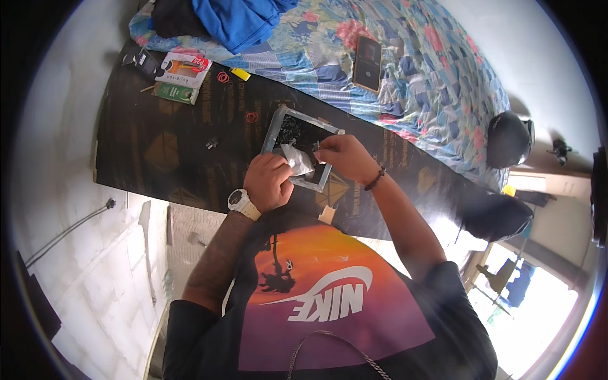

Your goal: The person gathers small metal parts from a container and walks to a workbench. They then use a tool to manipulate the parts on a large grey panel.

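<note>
A grey-rimmed rectangular tray or frame [272,135] lies on the dark board in front of me, with many small black pieces [291,130] inside it. Over its near part, my left hand [269,179] is closed on the edge of a small whitish plastic bag [296,159]. My right hand [345,156] reaches over the right side of the frame, thumb and fingers pinched together beside the bag. Whatever sits between those fingertips is too small to make out.
On the dark printed board [209,139] lie red rings [251,117], a yellow object [240,74], small metal bits [212,144] and flat packages [180,69]. Behind it, a bed with a patchwork cover [418,76] bears a phone [367,63] and blue cloth [237,22]. A dark cap [508,139] is at right.
</note>
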Available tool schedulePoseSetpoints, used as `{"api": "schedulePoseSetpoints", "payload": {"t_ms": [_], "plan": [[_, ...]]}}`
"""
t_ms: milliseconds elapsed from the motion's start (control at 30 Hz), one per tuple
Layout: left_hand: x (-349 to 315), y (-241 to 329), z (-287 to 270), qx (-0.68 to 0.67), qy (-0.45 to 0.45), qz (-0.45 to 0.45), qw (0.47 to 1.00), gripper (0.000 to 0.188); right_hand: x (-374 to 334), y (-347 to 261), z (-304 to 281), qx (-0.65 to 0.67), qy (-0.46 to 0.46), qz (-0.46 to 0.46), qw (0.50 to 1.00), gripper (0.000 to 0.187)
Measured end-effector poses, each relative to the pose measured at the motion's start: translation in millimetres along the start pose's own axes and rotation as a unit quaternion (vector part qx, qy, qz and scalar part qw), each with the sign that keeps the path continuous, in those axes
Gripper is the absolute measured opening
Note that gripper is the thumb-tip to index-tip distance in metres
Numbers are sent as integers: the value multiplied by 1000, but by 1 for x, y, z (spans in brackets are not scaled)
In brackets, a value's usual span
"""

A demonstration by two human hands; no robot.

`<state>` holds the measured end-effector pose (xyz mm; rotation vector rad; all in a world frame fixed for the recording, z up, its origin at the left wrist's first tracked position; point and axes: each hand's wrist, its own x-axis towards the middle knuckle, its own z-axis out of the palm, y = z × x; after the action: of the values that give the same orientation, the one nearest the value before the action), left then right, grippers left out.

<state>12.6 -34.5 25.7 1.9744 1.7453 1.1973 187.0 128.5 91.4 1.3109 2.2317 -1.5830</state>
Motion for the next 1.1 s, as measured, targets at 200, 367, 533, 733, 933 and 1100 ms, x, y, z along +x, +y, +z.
{"api": "schedulePoseSetpoints", "payload": {"t_ms": [200,367,533,733,933,1100], "plan": [[0,-2,-2,11,-36,6,999,15,-12,23,16,131,56,20,990,27],[1,-2,-1,20,-36,10,999,15,-13,24,23,111,106,5,988,26],[4,1,0,24,-47,5,999,15,-18,35,35,162,176,18,971,24],[48,23,-29,-10,-217,-111,970,25,-37,27,33,106,174,20,979,17],[90,-10,13,130,-409,-50,902,21,-37,45,58,-7,255,-148,955,9],[105,-21,37,96,-444,28,890,12,-43,47,66,-36,267,-149,951,3]]}}
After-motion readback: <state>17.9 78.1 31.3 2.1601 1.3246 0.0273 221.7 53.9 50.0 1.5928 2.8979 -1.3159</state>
